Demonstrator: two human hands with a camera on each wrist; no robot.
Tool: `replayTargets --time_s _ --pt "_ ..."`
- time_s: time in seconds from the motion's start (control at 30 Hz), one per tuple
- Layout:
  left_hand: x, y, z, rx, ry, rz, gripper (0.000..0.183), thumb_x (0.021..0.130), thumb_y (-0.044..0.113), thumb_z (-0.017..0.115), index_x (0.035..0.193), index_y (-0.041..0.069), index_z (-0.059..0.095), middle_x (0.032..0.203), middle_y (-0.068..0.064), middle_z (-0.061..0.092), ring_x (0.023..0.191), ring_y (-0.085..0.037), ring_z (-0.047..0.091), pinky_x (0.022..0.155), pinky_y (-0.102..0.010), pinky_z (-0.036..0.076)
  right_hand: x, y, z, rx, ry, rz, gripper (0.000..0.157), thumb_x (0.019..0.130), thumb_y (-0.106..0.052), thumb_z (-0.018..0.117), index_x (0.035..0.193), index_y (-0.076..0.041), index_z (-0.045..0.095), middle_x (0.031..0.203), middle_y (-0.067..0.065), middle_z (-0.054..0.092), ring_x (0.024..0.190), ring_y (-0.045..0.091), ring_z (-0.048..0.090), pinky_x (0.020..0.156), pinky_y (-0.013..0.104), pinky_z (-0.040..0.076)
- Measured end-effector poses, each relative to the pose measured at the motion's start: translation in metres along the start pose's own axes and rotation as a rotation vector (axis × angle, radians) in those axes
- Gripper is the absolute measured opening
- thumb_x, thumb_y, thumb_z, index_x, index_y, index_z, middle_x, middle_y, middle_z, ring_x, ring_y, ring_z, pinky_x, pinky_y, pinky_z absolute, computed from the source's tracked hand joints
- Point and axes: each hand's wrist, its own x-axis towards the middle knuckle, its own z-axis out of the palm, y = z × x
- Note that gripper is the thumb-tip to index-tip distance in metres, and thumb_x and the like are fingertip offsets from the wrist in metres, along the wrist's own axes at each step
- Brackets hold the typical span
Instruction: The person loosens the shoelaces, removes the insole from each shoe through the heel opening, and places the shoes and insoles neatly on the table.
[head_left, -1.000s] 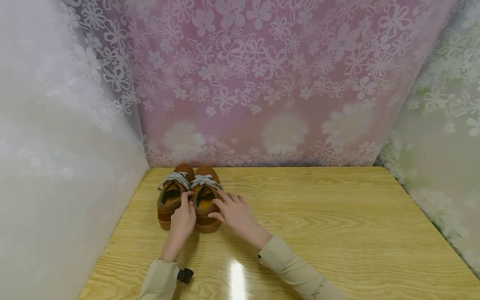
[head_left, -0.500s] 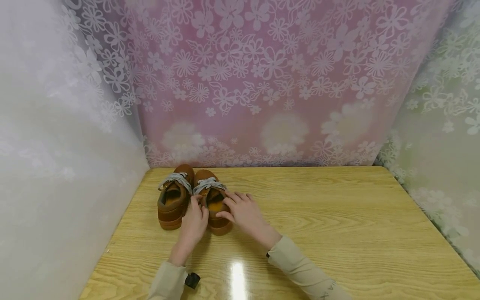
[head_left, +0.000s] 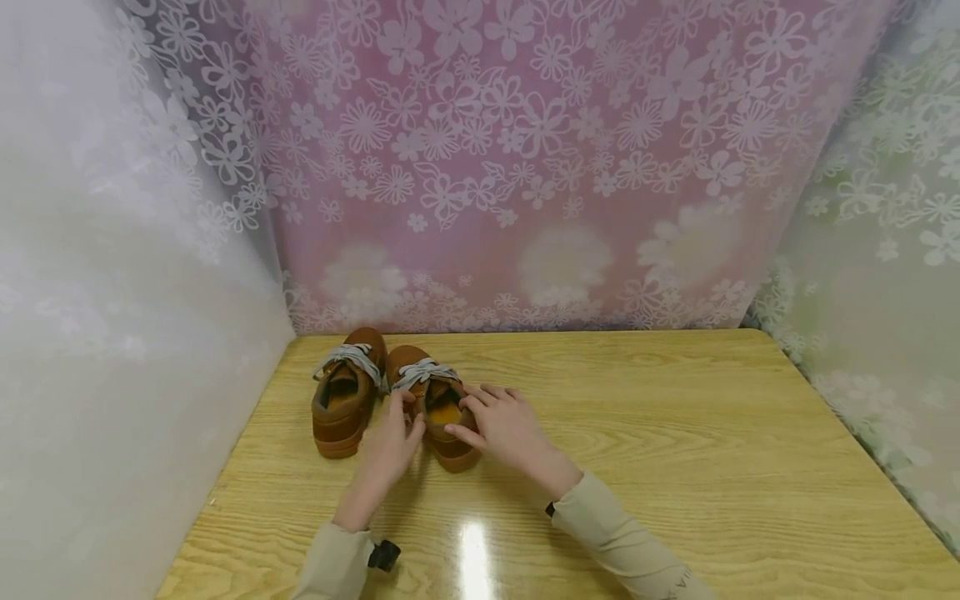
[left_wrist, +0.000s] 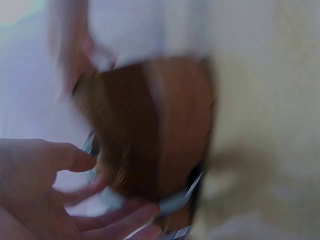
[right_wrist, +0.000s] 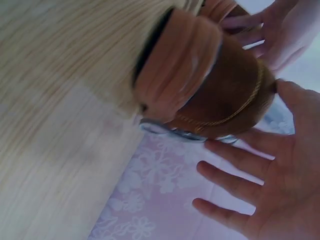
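Two brown lace-up shoes with grey laces stand at the back left of the table. The left shoe (head_left: 341, 408) is untouched, its toe toward the back curtain. Angled beside it, with its heel toward the right, is the right shoe (head_left: 408, 360). My left hand (head_left: 390, 442) is between the two, its fingers against the right shoe's left side. On the opposite side, my right hand (head_left: 510, 425) reaches over the collar, thumb at the heel rim. The right wrist view shows the right hand's (right_wrist: 280, 170) fingers spread mostly straight along the brown shoe (right_wrist: 225, 85).
The wooden table (head_left: 637, 417) extends far to the right of the shoes. A pink flowered curtain (head_left: 525, 167) hangs behind it, with a pale curtain (head_left: 135, 333) close on the left and another flowered curtain (head_left: 885, 292) on the right.
The right shoe has shifted to the right and its heel has swung right, opening a gap from the left shoe. Both hands moved right with it. The left shoe stayed put.
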Motion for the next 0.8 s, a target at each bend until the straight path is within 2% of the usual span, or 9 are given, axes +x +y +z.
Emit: replayTargets --time_s 0.13,0.2,0.23,0.33,0.4,0.47,0.57,0.7,0.8 --pt "0.017 -0.010 -0.025 0.025 0.071 0.035 0.019 0.105 0.022 0.057 0.116 0.009 0.068 0.107 -0.011 0.070 0.092 -0.030 0.069 0.069 -0.050 0.055 -0.001 -0.011 -0.004 -0.044 -0.041 0.050 0.060 0.102 -0.062 0.047 0.137 -0.016 0.064 0.145 0.006 0.058 0.131 0.028 0.056 0.106 0.050 0.047" --pt "0.027 -0.015 -0.030 0.008 0.093 0.060 0.022 0.106 0.019 0.055 0.120 0.007 0.067 0.108 -0.014 0.068 0.090 -0.031 0.066 0.071 -0.051 0.053 -0.002 -0.019 -0.003 -0.079 -0.016 0.046 0.061 0.102 -0.061 0.048 0.142 -0.016 0.060 0.148 0.007 0.055 0.131 0.028 0.056 0.104 0.049 0.049" --pt "0.032 -0.017 -0.030 -0.004 0.094 0.077 0.025 0.107 0.018 0.054 0.124 0.005 0.065 0.111 -0.016 0.067 0.090 -0.032 0.065 0.071 -0.052 0.052 -0.002 -0.023 -0.003 -0.098 0.007 0.036 0.062 0.102 -0.060 0.049 0.143 -0.015 0.058 0.149 0.008 0.054 0.132 0.028 0.056 0.104 0.048 0.049" --pt "0.045 -0.022 -0.021 -0.014 0.041 0.145 0.035 0.109 0.019 0.050 0.138 0.001 0.057 0.132 -0.023 0.060 0.106 -0.039 0.063 0.085 -0.054 0.052 -0.003 -0.033 0.002 -0.174 0.077 -0.002 0.063 0.102 -0.057 0.050 0.148 -0.013 0.054 0.153 0.011 0.048 0.135 0.028 0.053 0.103 0.048 0.050" --pt "0.051 -0.025 -0.012 -0.018 -0.017 0.174 0.041 0.110 0.022 0.046 0.145 0.001 0.052 0.147 -0.024 0.050 0.124 -0.042 0.056 0.100 -0.058 0.047 -0.004 -0.038 0.007 -0.218 0.109 -0.011 0.064 0.102 -0.055 0.052 0.148 -0.010 0.054 0.154 0.013 0.047 0.138 0.028 0.050 0.104 0.048 0.050" --pt "0.055 -0.028 -0.004 -0.028 -0.062 0.190 0.044 0.112 0.025 0.042 0.148 0.001 0.049 0.154 -0.024 0.043 0.137 -0.044 0.045 0.110 -0.060 0.039 -0.005 -0.041 0.010 -0.243 0.119 0.002 0.064 0.102 -0.053 0.053 0.148 -0.008 0.053 0.154 0.015 0.047 0.139 0.027 0.049 0.105 0.049 0.049" --pt "0.055 -0.030 0.004 -0.045 -0.070 0.186 0.044 0.112 0.027 0.040 0.146 0.002 0.051 0.153 -0.023 0.045 0.138 -0.043 0.045 0.111 -0.060 0.037 -0.007 -0.042 0.013 -0.240 0.083 0.050 0.066 0.103 -0.052 0.054 0.149 -0.005 0.051 0.154 0.015 0.046 0.139 0.026 0.050 0.107 0.050 0.047" --pt "0.051 -0.027 0.006 -0.048 -0.030 0.192 0.041 0.111 0.027 0.044 0.142 0.002 0.056 0.146 -0.022 0.052 0.134 -0.044 0.048 0.110 -0.060 0.038 -0.008 -0.036 0.012 -0.220 0.007 0.113 0.070 0.103 -0.051 0.054 0.152 -0.002 0.046 0.156 0.014 0.045 0.137 0.027 0.051 0.109 0.051 0.044" --pt "0.049 -0.024 0.008 -0.029 -0.007 0.207 0.040 0.111 0.028 0.046 0.139 0.004 0.058 0.142 -0.022 0.056 0.132 -0.044 0.049 0.111 -0.059 0.037 -0.009 -0.029 0.009 -0.221 -0.007 0.136 0.072 0.100 -0.050 0.059 0.151 0.000 0.046 0.152 0.014 0.049 0.135 0.029 0.052 0.108 0.052 0.045"
